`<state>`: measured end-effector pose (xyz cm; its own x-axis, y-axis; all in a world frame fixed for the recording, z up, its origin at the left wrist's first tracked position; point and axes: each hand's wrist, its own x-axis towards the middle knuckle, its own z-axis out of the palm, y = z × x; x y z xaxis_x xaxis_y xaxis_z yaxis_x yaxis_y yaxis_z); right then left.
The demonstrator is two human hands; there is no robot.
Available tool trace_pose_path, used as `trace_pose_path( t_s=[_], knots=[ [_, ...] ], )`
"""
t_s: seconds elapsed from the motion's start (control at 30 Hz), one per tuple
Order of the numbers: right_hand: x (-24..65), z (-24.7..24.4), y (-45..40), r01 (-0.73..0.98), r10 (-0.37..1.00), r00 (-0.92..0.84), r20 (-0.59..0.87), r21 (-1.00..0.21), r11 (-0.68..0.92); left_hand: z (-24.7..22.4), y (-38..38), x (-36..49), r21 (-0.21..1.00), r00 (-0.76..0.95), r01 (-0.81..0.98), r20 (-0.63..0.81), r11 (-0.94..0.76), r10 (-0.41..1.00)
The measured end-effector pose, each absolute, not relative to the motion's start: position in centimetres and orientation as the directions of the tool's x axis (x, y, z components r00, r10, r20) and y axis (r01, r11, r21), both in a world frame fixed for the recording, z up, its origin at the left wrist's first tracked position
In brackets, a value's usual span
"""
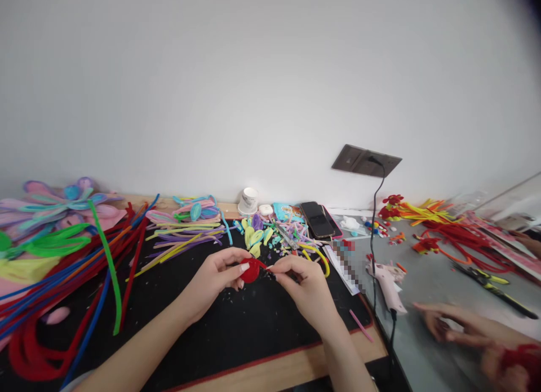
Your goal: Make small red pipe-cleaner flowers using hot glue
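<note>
My left hand [224,274] pinches a round red coil of pipe cleaner [251,271] between thumb and fingers, above the black mat [198,335]. From the coil's right side a short red end runs to my right hand [301,278], whose thumb and forefinger are closed on it. The tip of that end is hidden by the fingers. Just beyond my hands lie pale yellow petal shapes [254,239] and a pile of small coloured pipe cleaner pieces [291,234].
Long pipe cleaners [105,251] lie at the left. A paper cup [248,200] and a phone [316,219] stand near the wall. On the right are a corded pink glue gun [389,290], pliers [492,287] and another person's hands [460,324].
</note>
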<state>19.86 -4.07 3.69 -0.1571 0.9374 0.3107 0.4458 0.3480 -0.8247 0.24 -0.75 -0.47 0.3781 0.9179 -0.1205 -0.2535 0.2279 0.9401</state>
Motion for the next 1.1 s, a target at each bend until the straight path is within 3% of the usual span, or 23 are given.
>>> trace_pose_path(
  t_s=[0.4,1.1],
  knots=[
    [19.0,3.7,-4.6,0.486,0.876,-0.221,0.428,-0.731,0.479,0.0,-1.0,0.3,0.926,0.346,-0.282,-0.147,0.252,0.927],
    [18.3,3.4,-4.7,0.473,0.880,-0.109,0.463,-0.754,0.455,-0.2,-0.8,0.3,0.932,0.331,-0.275,-0.139,0.237,0.933]
  ],
)
